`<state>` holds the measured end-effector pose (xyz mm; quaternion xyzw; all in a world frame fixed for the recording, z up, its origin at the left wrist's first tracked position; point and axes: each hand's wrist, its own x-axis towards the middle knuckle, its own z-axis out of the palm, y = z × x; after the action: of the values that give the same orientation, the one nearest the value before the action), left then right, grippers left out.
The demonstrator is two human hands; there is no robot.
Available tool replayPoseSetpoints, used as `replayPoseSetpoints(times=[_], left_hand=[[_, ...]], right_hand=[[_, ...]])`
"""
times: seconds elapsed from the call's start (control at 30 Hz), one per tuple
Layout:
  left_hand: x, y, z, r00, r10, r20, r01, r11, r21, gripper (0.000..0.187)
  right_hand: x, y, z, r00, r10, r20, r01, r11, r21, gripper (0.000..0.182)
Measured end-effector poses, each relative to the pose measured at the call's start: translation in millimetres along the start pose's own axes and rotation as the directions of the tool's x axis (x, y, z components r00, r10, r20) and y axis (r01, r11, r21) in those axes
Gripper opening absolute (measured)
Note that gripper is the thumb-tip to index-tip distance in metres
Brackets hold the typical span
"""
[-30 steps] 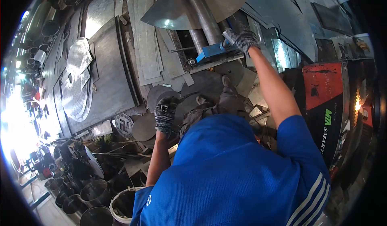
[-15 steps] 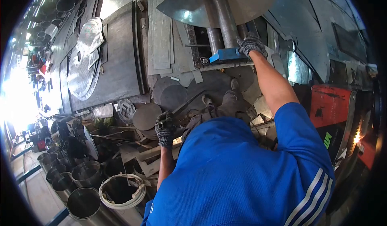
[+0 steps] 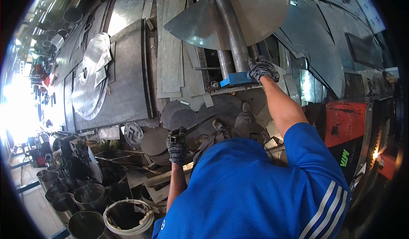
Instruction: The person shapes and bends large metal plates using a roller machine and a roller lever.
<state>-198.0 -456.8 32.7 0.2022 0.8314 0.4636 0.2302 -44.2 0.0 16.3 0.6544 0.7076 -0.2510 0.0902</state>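
My right hand [image 3: 262, 70], in a grey knitted glove, is closed over the right end of a blue metal bracket [image 3: 238, 78] at the near end of steel rollers [image 3: 232, 30]. A large curved-edge metal sheet [image 3: 260, 15] lies about the rollers, partly behind the long upper one. Low on the left, my left hand [image 3: 177, 145], also gloved, has its fingers curled. What it holds, if anything, I cannot make out. A thin dark bar [image 3: 202, 123] runs close to that hand, and round metal discs [image 3: 155, 141] lie beside it.
Flat metal sheets [image 3: 123, 73] and long strips [image 3: 170, 47] cover the left side. Perforated discs [image 3: 90, 79] rest on top. A white bucket [image 3: 110, 224] and several metal cylinders [image 3: 87, 192] stand at lower left. A red and black machine [image 3: 347, 122] is at right.
The scene sits lower in view, showing more of the rollers and sheet. My right hand stays at the blue bracket; my left hand keeps its curled shape.
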Motion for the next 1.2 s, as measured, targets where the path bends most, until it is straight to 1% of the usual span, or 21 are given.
replayPoseSetpoints(times=[0.03,0.1,0.23,0.3,0.33,0.37,0.43,0.5,0.53,0.57,0.6,0.63,0.67,0.77,0.83,0.87,0.93,1.03,1.1,1.13,1.2], left_hand=[[1,-4,2,0.999,0.052,0.008,-0.052,0.998,-0.019,0.017],[3,-7,2,0.988,0.15,0.047,-0.154,0.982,0.109,0.016],[5,-1,4,0.98,0.196,0.047,-0.2,0.973,0.118,0.016],[5,2,1,0.979,0.175,0.101,-0.196,0.941,0.275,0.02],[5,4,1,0.988,0.127,0.083,-0.141,0.971,0.193,0.02],[5,7,1,0.988,0.133,0.08,-0.146,0.971,0.19,0.02],[3,34,-3,0.997,-0.032,0.074,0.016,0.977,0.214,0.019],[4,19,-2,0.978,0.208,0.029,-0.21,0.967,0.147,0.025],[3,19,-3,0.997,0.071,0.023,-0.073,0.991,0.113,0.025],[2,19,-4,0.997,-0.067,0.022,0.065,0.995,0.076,0.024],[2,19,-7,0.997,-0.063,0.034,0.058,0.989,0.136,0.023],[0,13,-8,0.998,-0.059,0.025,0.055,0.99,0.129,0.023],[-1,4,-6,0.997,0.075,-0.013,-0.072,0.987,0.141,0.024],[-1,2,-12,0.996,0.091,-0.01,-0.089,0.983,0.159,0.021],[-2,7,-12,0.991,-0.117,-0.06,0.127,0.97,0.208,0.022],[-3,0,-10,0.991,-0.112,-0.073,0.121,0.984,0.134,0.024],[-4,-5,-10,0.988,-0.127,-0.085,0.136,0.984,0.112,0.024],[-5,-16,-8,0.981,-0.167,-0.1,0.175,0.981,0.081,0.021],[-7,-17,-7,0.995,-0.075,-0.065,0.062,0.983,-0.174,0.017],[-6,-17,-8,0.995,-0.068,-0.069,0.055,0.983,-0.176,0.017],[-7,-7,-10,0.991,-0.116,-0.059,0.116,0.993,-0.005,0.015]], right_hand=[[-4,-1,-1,1.0,-0.017,-0.024,0.016,0.999,-0.029,0.071],[-5,1,0,0.998,-0.03,-0.047,0.027,0.998,-0.058,0.069],[-11,-4,-7,1.0,0.0,-0.015,-0.001,0.999,-0.047,0.067],[-14,-6,-9,1.0,0.022,-0.01,-0.022,0.998,-0.051,0.067],[-9,-3,-5,1.0,0.011,-0.002,-0.011,0.999,-0.042,0.067],[-5,-2,-3,1.0,-0.002,0.003,0.002,0.999,-0.035,0.067],[-4,-1,-1,1.0,-0.01,-0.026,0.009,0.999,-0.036,0.067],[-2,-1,-1,1.0,-0.006,-0.005,0.005,0.998,-0.067,0.065],[0,0,5,0.999,-0.011,-0.053,0.007,0.997,-0.078,0.062],[1,1,7,0.998,-0.021,-0.06,0.016,0.997,-0.079,0.062],[-1,1,6,0.997,-0.034,-0.073,0.028,0.997,-0.077,0.061],[-2,0,5,0.995,-0.046,-0.085,0.04,0.996,-0.076,0.059],[2,0,8,0.996,-0.043,-0.082,0.035,0.995,-0.097,0.058],[8,5,19,0.988,-0.048,-0.145,0.041,0.998,-0.054,0.058],[6,2,17,0.989,-0.026,-0.144,0.015,0.997,-0.079,0.06],[2,1,14,0.988,-0.046,-0.15,0.032,0.995,-0.095,0.06],[0,1,11,0.983,-0.072,-0.169,0.053,0.992,-0.114,0.061],[5,4,14,0.982,-0.044,-0.185,0.035,0.998,-0.051,0.06],[4,4,11,0.989,-0.054,-0.139,0.049,0.998,-0.04,0.058],[3,3,10,0.988,-0.058,-0.146,0.053,0.998,-0.037,0.058],[3,2,9,0.989,-0.051,-0.14,0.049,0.999,-0.021,0.056]])
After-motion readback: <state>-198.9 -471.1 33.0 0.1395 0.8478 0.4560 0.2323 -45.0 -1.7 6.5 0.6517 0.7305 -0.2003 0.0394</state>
